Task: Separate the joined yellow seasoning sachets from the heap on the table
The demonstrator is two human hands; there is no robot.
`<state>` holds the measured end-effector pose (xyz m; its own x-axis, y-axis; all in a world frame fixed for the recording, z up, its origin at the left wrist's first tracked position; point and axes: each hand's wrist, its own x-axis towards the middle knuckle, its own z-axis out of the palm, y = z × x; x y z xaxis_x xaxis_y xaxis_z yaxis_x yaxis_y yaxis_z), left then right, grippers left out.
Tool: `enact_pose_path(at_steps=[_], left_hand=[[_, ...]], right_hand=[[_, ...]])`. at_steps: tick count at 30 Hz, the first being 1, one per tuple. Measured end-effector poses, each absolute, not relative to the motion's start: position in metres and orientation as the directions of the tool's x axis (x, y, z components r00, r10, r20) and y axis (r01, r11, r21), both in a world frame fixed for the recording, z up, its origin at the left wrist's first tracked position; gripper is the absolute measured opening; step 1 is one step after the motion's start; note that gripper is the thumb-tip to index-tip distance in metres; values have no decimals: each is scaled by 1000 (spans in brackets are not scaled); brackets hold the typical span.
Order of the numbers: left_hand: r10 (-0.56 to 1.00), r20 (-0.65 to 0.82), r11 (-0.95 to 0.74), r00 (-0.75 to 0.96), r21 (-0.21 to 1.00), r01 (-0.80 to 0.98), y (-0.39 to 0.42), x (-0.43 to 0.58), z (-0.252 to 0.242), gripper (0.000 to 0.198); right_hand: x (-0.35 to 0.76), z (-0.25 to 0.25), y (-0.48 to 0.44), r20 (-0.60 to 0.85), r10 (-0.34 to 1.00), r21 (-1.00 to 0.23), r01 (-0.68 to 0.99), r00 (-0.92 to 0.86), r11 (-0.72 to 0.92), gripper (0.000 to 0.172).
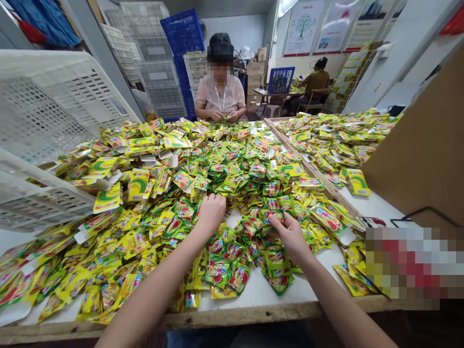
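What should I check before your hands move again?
Left hand touching the sachet pile: ok.
Right hand fingertips gripping a green sachet: cannot tell.
The sachet pile lying in neat rows: not ok, it is jumbled.
White plastic crate away from both hands: ok.
Co-worker's hands apart from yours: ok.
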<state>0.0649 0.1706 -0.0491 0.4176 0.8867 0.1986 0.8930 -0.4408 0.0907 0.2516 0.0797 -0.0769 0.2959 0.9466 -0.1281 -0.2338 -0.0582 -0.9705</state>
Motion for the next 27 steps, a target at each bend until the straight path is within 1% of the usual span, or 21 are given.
enact_pose_path(at_steps=[3, 4, 5, 7, 8, 9, 10, 13, 16, 19, 22, 23, 25, 27], left_hand=[[882, 231, -457, 412, 196, 868, 148, 59, -38, 20], [885, 242, -457, 398, 287, 842, 141, 58, -37, 18], [895, 249, -444, 371, 408, 797, 136, 57, -37, 15], [924, 239, -381, 298, 648, 659, 135, 57, -40, 10], [939, 221, -339, 265, 736, 586, 139, 57, -43, 9], [949, 200, -303, 242, 791, 531, 145, 56, -45, 9], [955, 184, -280, 233, 816, 505, 153, 55, -47, 10], [964, 180, -247, 193, 872, 422, 171, 48, -45, 16], [966, 245, -257, 80, 896, 362, 169, 42, -33, 23], [946, 323, -306, -5, 903, 302, 147, 44, -22, 23], [928, 371, -358, -14, 904, 231, 122, 55, -20, 21], [921, 389, -377, -8, 896, 233, 115, 60, -23, 20], [885, 466, -444, -4, 846, 297, 103, 70, -32, 16], [809, 588, -535, -3, 737, 413, 93, 77, -44, 13]], right_hand=[[251, -76, 81, -126, 942, -965, -257, 311, -44, 46], [250, -76, 81, -127, 944, -963, -264, 304, -45, 46], [248, -75, 81, -128, 948, -962, -270, 291, -47, 45], [245, -73, 81, -127, 958, -961, -270, 259, -54, 43], [244, -73, 81, -126, 961, -962, -266, 245, -59, 42], [244, -72, 80, -127, 963, -963, -262, 239, -62, 42], [244, -72, 80, -129, 961, -964, -259, 244, -63, 42], [249, -73, 80, -127, 948, -964, -262, 293, -48, 43], [252, -73, 80, -111, 937, -965, -262, 332, -21, 41], [247, -66, 79, -112, 942, -962, -271, 317, -23, 40], [230, -52, 74, -145, 953, -940, -338, 267, -49, 43], [222, -48, 73, -163, 955, -926, -374, 247, -61, 45], [206, -41, 69, -192, 962, -893, -441, 194, -89, 45], [194, -37, 64, -191, 973, -879, -464, 126, -112, 44]])
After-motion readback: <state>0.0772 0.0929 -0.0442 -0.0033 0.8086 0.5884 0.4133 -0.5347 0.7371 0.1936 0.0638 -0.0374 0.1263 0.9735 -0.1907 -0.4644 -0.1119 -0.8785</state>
